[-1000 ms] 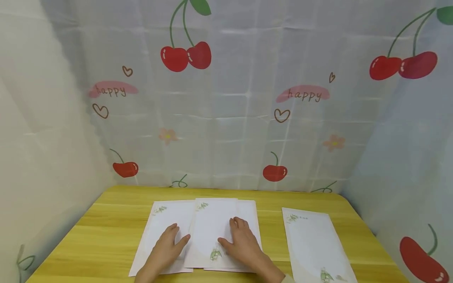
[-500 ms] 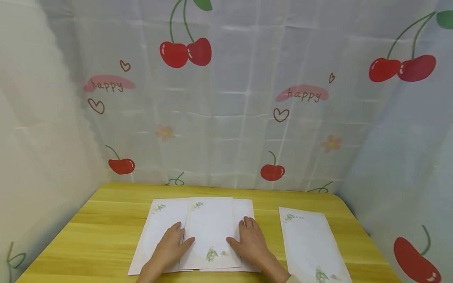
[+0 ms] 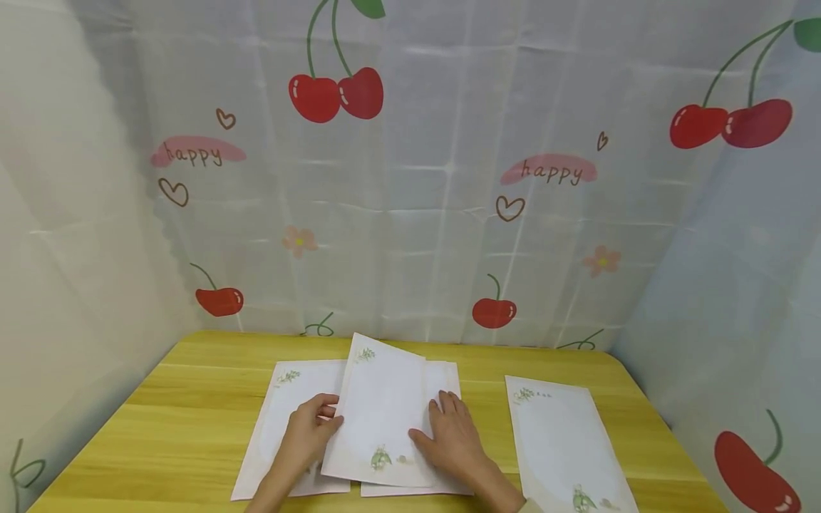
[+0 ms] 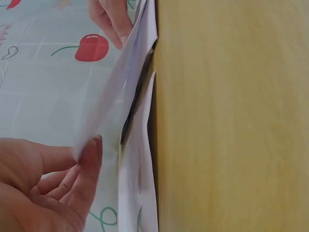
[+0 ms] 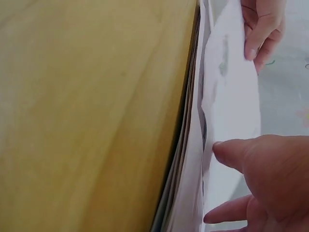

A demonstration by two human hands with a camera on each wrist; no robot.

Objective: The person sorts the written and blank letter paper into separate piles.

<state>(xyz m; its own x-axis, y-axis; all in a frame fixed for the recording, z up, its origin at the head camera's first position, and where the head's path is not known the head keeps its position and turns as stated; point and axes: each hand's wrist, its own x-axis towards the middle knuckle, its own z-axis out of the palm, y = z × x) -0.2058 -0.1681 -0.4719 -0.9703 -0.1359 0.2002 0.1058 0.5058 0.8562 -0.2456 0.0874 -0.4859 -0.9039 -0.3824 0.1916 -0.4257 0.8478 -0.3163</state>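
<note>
The middle sheet of paper [image 3: 385, 410], white with green sprigs in two corners, is tilted, its left side raised. My left hand [image 3: 306, 431] pinches its left edge between thumb and fingers; the left wrist view shows this grip [image 4: 72, 179] too. My right hand [image 3: 454, 438] rests at the sheet's right edge, fingers extended, thumb on the paper. Beneath, partly covered, lie a left sheet [image 3: 272, 420] and a right paper stack [image 3: 442, 374]. Several layered edges of that stack [image 5: 186, 140] show in the right wrist view.
Another matching sheet [image 3: 564, 442] lies apart on the right of the yellow wood-grain table [image 3: 160, 413]. A pale curtain [image 3: 410, 249] printed with cherries hangs behind the table's far edge, with further curtain on both sides.
The middle sheet shifted left, then its left side rose from the papers below. My left hand went from lying beside it to pinching its edge. My right hand moved slightly right.
</note>
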